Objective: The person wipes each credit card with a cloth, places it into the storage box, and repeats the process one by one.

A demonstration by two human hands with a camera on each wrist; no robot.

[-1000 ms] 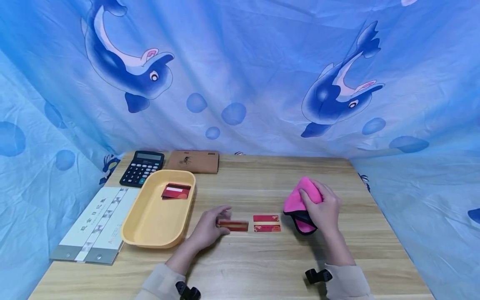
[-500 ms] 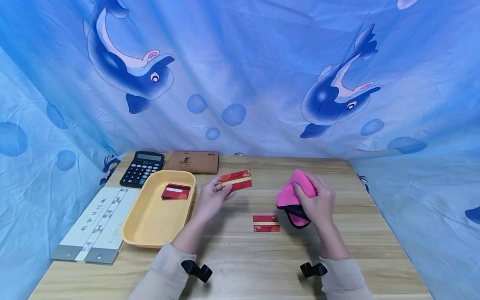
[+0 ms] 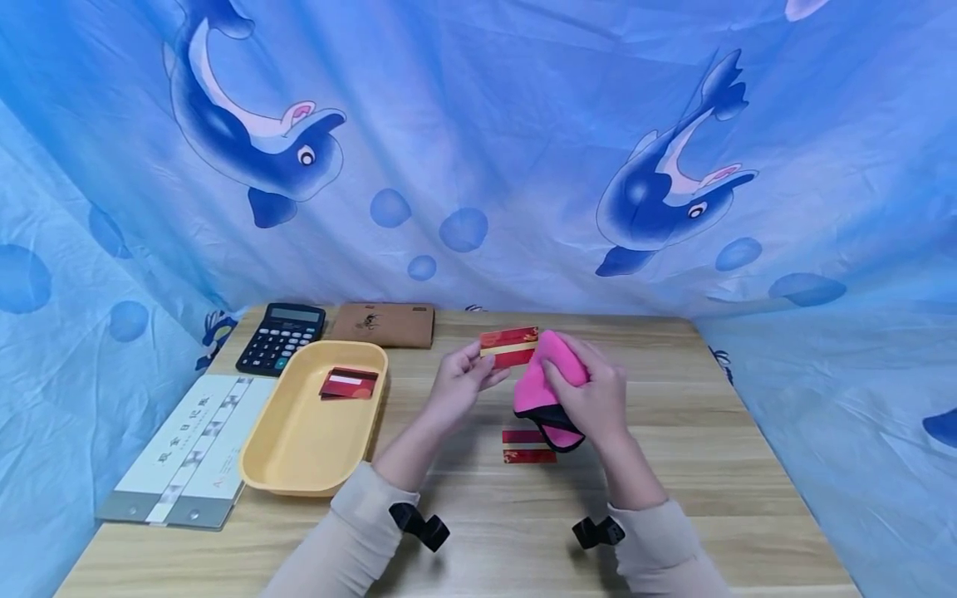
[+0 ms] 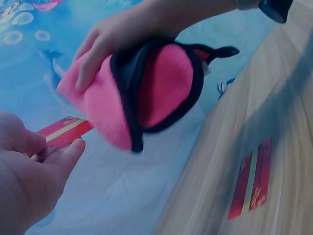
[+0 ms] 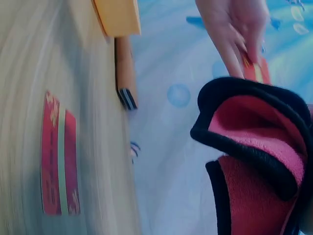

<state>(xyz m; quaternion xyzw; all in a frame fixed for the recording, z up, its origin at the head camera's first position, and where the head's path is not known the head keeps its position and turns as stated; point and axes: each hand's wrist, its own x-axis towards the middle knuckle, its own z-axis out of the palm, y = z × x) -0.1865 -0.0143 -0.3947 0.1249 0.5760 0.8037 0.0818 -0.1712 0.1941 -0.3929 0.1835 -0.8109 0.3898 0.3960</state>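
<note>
Above the middle of the table, my left hand pinches a red card with a yellow stripe by its left end. My right hand grips a folded pink cloth with black edging, bunched under the thumb. In the head view the cloth meets the right end of the card; the left wrist view also shows the card's tip at the cloth. A second red striped card lies flat on the table below the hands, its right corner partly covered by the cloth in the head view.
To the left stands a yellow tray with several red cards inside. Beside it lie a white and grey account book and a black calculator. A brown wallet lies at the back edge, before a blue dolphin curtain.
My left hand has picked up one red card from the table, raised it and brought it rightward. My right hand has moved left with the cloth until it meets the card.
</note>
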